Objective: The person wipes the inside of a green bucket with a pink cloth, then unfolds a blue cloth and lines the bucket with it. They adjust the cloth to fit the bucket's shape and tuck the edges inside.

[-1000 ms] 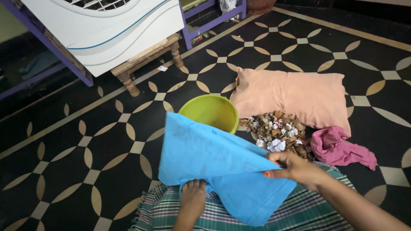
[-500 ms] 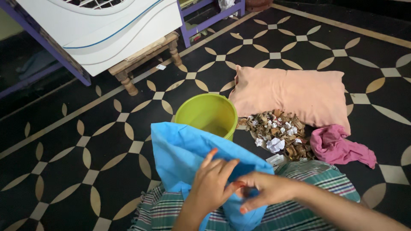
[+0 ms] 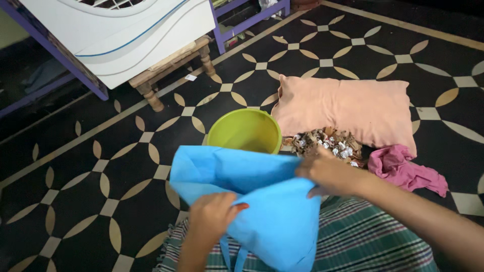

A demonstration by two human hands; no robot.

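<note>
I hold a bright blue cloth bag (image 3: 252,201) over my lap, its mouth spread wide. My left hand (image 3: 213,216) grips the near edge of the opening, and my right hand (image 3: 330,174) grips the far right edge. Thin blue straps hang down from the bag at the bottom. Just beyond the bag stands a lime-green plastic bucket (image 3: 245,132). A pile of brown scraps and crumpled white paper (image 3: 327,142) lies on the floor right behind my right hand.
A peach pillow (image 3: 348,108) lies on the black patterned floor, with a pink rag (image 3: 403,168) beside the pile. A white cooler (image 3: 121,35) sits on a wooden stool (image 3: 171,68) at the upper left. A striped green cloth (image 3: 363,236) covers my lap.
My hands were together at the bag's middle and have since pulled apart, the right going up and right, spreading the bag's opening. The view has shifted slightly.
</note>
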